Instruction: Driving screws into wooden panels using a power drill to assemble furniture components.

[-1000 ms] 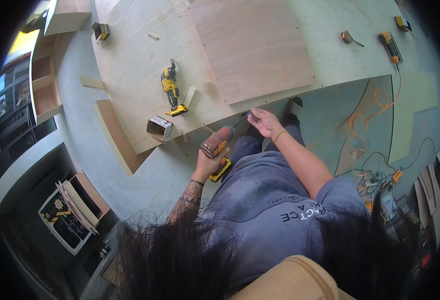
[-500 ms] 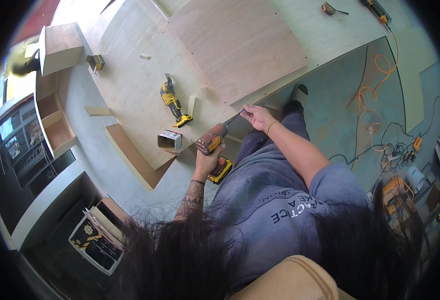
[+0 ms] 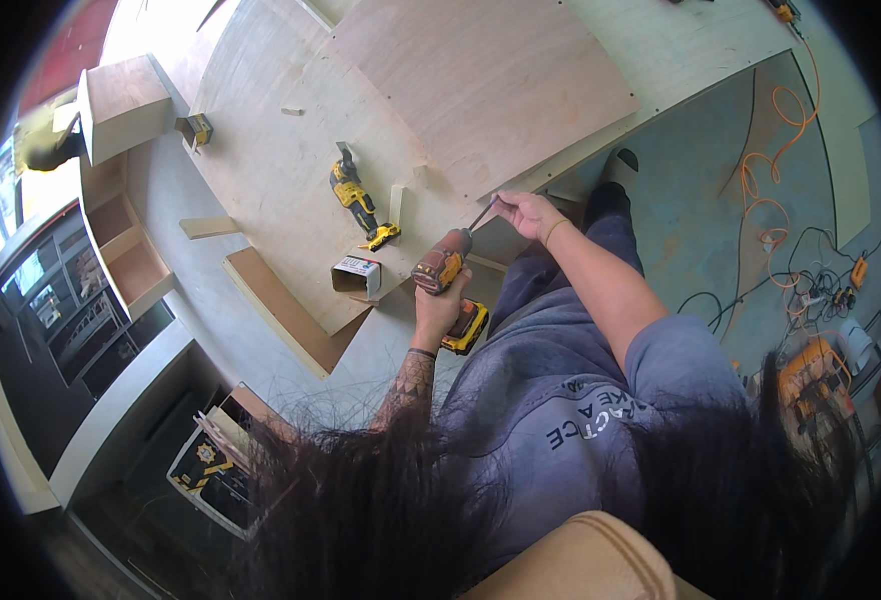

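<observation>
My left hand point(image 3: 440, 312) is wrapped around the handle of a cordless drill point(image 3: 442, 262), with a reddish-brown front and a yellow-black battery below my fingers. From its chuck a long thin bit point(image 3: 482, 214) points away toward the plywood edge. At the tip of that bit my right hand point(image 3: 528, 214) is closed in a pinch; whatever sits between those fingertips is too small to make out. A yellow-black oscillating multi-tool point(image 3: 352, 195) lies on the plywood sheet point(image 3: 270, 180), ahead and to the left. Closer to the drill, a small open box point(image 3: 357, 277) rests on its side.
A raised plywood panel point(image 3: 500, 85) lies on the sheet. Wood offcuts point(image 3: 208, 228) and a brown-faced board point(image 3: 285, 305) are at left. An orange hose point(image 3: 750, 170) coils across the floor at right, near tangled cords point(image 3: 825, 295). Wooden drawer boxes point(image 3: 125, 105) stand far left.
The whole view has shifted a little. The drill has turned slightly, and its bit now shows more clearly, reaching up to my right fingertips. My left hand keeps its grip.
</observation>
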Tool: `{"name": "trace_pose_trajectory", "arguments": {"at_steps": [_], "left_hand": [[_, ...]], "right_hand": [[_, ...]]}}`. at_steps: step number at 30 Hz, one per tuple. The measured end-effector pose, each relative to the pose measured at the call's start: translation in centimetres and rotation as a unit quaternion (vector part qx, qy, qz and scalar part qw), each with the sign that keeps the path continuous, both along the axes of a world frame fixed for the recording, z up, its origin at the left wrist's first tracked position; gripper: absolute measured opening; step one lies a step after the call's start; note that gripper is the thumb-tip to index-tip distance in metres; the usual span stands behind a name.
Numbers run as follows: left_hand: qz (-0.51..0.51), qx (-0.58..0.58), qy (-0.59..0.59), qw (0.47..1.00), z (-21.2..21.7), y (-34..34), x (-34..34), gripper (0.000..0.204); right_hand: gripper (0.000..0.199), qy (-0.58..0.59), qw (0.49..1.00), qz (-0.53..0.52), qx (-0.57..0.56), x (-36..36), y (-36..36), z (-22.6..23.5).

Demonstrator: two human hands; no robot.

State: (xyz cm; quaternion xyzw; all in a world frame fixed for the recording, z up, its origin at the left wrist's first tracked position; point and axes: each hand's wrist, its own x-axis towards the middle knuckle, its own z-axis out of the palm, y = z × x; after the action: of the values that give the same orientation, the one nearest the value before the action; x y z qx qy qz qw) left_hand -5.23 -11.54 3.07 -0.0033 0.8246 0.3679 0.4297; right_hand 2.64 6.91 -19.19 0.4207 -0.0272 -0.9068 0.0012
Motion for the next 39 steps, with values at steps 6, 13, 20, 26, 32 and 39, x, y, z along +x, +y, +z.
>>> {"name": "trace_pose_trajectory", "arguments": {"at_steps": [6, 13, 20, 26, 32, 39], "left_hand": [[-0.035, 0.008, 0.051, 0.998, -0.9, -1.2, -0.3, 0.027], [-0.152, -0.093, 0.122, 0.976, -0.2, 1.6, -0.2, 0.046], [-0.154, -0.121, 0.122, 0.973, 1.4, 4.0, -0.8, 0.043], [-0.169, -0.136, 0.119, 0.969, 2.2, 4.6, -1.3, 0.046], [-0.180, -0.120, 0.103, 0.971, 2.0, 5.4, -1.9, 0.055], [-0.204, -0.104, 0.128, 0.965, 0.8, 5.5, -2.8, 0.053]], "right_hand": [[0.013, 0.008, 1.000, 0.026, 0.008, -1.0, -0.1, 0.2], [0.009, -0.107, 0.994, 0.008, 0.008, -2.7, -3.1, -1.0], [0.012, -0.093, 0.996, -0.005, 0.009, -3.9, -3.9, -0.6], [0.015, -0.088, 0.996, 0.005, 0.009, -4.1, -3.8, 0.0], [0.017, -0.099, 0.995, 0.008, 0.017, -4.1, -3.6, 0.1], [0.018, -0.200, 0.961, 0.106, 0.158, -2.1, -1.8, 0.9]]}}
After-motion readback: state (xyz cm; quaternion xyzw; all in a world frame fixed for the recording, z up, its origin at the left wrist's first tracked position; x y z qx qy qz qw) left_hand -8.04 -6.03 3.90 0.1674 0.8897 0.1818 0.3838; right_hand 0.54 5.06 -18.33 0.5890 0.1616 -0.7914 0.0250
